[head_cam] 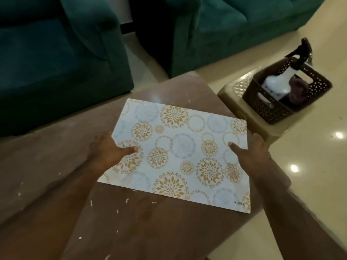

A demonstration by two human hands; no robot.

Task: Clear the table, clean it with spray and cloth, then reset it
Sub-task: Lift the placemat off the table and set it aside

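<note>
A white placemat (180, 147) with orange and blue round patterns is over the brown table (56, 156), near its right side. My left hand (109, 149) grips the placemat's left edge, thumb on top and fingers under it. My right hand (251, 152) grips the right edge the same way. White crumbs (91, 203) are scattered on the table's near part. A white spray bottle (277, 81) with a dark trigger head and a dark cloth (298, 91) stand in a brown perforated basket (266, 107) to the right.
The basket sits on a low beige stool (236, 92) beside the table's right edge. Green sofas (56, 59) stand behind and to the left of the table. Glossy cream floor (309, 166) lies to the right.
</note>
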